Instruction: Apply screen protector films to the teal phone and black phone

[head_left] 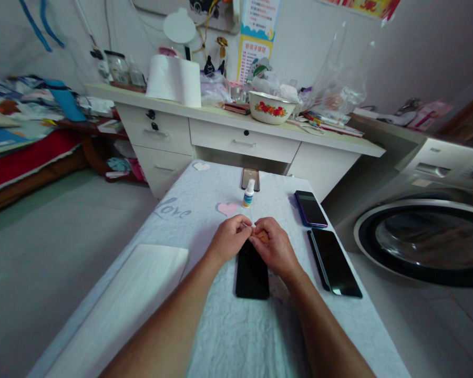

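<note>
Both hands meet over the far end of a black phone (253,275) lying on the cloth-covered table. My left hand (231,239) has its thumb and fingers pinched together; what sits between them is too small to make out. Fingertip to fingertip with it, my right hand (274,245) is also closed in a pinch, its contents hidden. Just beyond them stands a small white spray bottle (248,194) with a blue and yellow label. Behind the bottle lies another phone (251,179), brownish and flat on the cloth.
On the right side of the table lie a dark phone (311,209) and a black tablet (336,262). A long white board or box (122,310) occupies the left edge. A white desk (220,134) holding a floral bowl (271,107) borders the far end; a washing machine (421,210) stands right.
</note>
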Demonstrator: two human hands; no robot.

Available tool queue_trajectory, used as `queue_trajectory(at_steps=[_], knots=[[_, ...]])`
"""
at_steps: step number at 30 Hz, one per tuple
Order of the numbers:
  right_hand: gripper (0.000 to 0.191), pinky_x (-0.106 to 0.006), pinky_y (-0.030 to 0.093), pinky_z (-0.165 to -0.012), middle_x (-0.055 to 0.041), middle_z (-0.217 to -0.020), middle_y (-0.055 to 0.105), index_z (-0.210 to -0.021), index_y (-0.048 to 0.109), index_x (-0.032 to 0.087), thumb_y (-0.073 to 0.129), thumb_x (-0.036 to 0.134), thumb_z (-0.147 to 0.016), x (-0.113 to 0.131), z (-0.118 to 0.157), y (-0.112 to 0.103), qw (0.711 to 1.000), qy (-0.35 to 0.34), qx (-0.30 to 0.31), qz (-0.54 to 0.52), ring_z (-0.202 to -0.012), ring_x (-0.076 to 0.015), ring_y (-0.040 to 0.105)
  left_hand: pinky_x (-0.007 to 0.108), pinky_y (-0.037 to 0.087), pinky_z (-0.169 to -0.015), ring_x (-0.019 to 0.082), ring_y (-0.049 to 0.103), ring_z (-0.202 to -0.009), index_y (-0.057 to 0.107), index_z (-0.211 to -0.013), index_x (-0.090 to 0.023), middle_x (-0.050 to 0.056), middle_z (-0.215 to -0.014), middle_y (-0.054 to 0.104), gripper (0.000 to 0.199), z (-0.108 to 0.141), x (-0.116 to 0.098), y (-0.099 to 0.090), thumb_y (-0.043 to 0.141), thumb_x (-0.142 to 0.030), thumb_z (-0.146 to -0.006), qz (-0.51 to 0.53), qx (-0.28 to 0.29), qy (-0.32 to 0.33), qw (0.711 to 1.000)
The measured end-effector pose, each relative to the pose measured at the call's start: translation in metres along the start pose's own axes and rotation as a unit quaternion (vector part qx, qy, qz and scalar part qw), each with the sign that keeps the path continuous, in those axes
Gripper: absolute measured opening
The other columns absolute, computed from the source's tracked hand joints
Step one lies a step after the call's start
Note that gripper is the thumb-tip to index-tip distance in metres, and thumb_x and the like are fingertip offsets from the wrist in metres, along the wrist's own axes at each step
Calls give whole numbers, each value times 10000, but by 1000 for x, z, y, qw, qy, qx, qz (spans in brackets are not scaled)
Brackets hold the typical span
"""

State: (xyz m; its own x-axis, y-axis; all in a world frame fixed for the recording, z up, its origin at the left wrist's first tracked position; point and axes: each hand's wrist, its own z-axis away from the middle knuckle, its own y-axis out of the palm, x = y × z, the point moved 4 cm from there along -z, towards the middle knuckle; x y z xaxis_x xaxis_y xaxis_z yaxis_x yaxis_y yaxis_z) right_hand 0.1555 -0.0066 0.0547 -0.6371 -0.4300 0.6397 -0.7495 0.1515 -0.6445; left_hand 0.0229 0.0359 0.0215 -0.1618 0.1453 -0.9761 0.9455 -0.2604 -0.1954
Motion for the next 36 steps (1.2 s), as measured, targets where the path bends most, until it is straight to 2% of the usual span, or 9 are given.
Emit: queue_trajectory(at_steps=[6, 12, 15, 21, 25, 28, 31, 36], knots=[[62, -277, 448, -738, -35, -881, 597, -831, 524, 206, 544, 236, -881, -3, 1, 2, 999, 33, -1, -32, -809, -160, 576, 237, 467, -651, 120, 615, -657, 594, -835, -153, -2, -699, 647, 178, -1, -3, 2, 638, -254, -695, 132, 9, -45, 990], [91, -254, 419, -634, -1, -792, 608, -972, 481, 208, 461, 285, -928, 0, 3, 3, 995, 89, 18, -49, -699, -152, 583, 238, 481, -657, 114, 609, -667, 618, -818, -140, 5, -718, 644, 172, 0, -5, 1, 645, -234, -676, 120, 3, -26, 992], [94, -250, 396, -610, 4, -769, 605, -964, 480, 211, 407, 268, -942, 1, 3, 2, 994, 102, 30, -17, -677, -153, 571, 233, 486, -632, 113, 609, -646, 614, -802, -142, -1, -698, 638, 151, 0, -5, 1, 630, -226, -678, 111, 4, -29, 993], [150, -269, 418, -698, -17, -858, 607, -929, 509, 217, 360, 225, -937, 3, 2, 7, 997, 53, 42, 45, -776, -161, 581, 210, 458, -543, 101, 596, -563, 603, -793, -157, -23, -661, 623, 131, 1, -8, 1, 618, -222, -681, 103, -8, -49, 993], [151, -283, 431, -720, -30, -907, 604, -937, 506, 220, 354, 224, -939, 5, 4, 8, 995, 51, 55, 73, -818, -173, 589, 204, 440, -502, 95, 573, -533, 597, -766, -161, -33, -641, 603, 128, 2, -7, 0, 629, -242, -672, 116, -11, -69, 991], [95, -294, 441, -746, -45, -969, 594, -986, 502, 216, 469, 268, -913, 7, 5, 9, 992, 34, 69, 96, -868, -187, 593, 201, 432, -506, 92, 560, -548, 613, -747, -158, -30, -645, 609, 119, 1, -5, -1, 639, -231, -658, 127, -21, -62, 990], [169, -298, 446, -751, -42, -968, 587, -984, 498, 217, 585, 311, -872, 6, 5, 9, 991, 32, 72, 108, -876, -193, 594, 200, 426, -520, 98, 567, -579, 626, -740, -149, -18, -649, 624, 113, 0, -3, -1, 642, -211, -647, 140, -26, -49, 989], [94, -285, 441, -747, -27, -945, 595, -941, 506, 221, 577, 240, -883, 3, 3, 10, 990, 50, 78, 106, -875, -180, 595, 204, 409, -518, 90, 546, -541, 612, -748, -147, -27, -619, 612, 121, 0, -3, 1, 629, -201, -641, 175, -10, -55, 983]])
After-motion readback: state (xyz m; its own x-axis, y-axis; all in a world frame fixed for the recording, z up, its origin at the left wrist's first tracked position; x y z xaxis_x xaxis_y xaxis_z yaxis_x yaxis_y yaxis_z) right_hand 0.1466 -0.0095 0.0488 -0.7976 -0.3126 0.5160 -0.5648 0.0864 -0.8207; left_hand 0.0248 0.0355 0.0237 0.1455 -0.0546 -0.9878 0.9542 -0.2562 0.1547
